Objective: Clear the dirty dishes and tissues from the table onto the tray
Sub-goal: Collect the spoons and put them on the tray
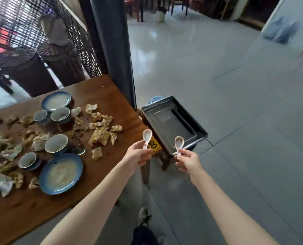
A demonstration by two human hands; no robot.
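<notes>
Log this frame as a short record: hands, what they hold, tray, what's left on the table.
left hand: grips white spoon by its handle
right hand: grips second spoon by its handle
table: two plates, bowls, crumpled tissues not yet cleared
tray: metal, on a stool beside the table corner
</notes>
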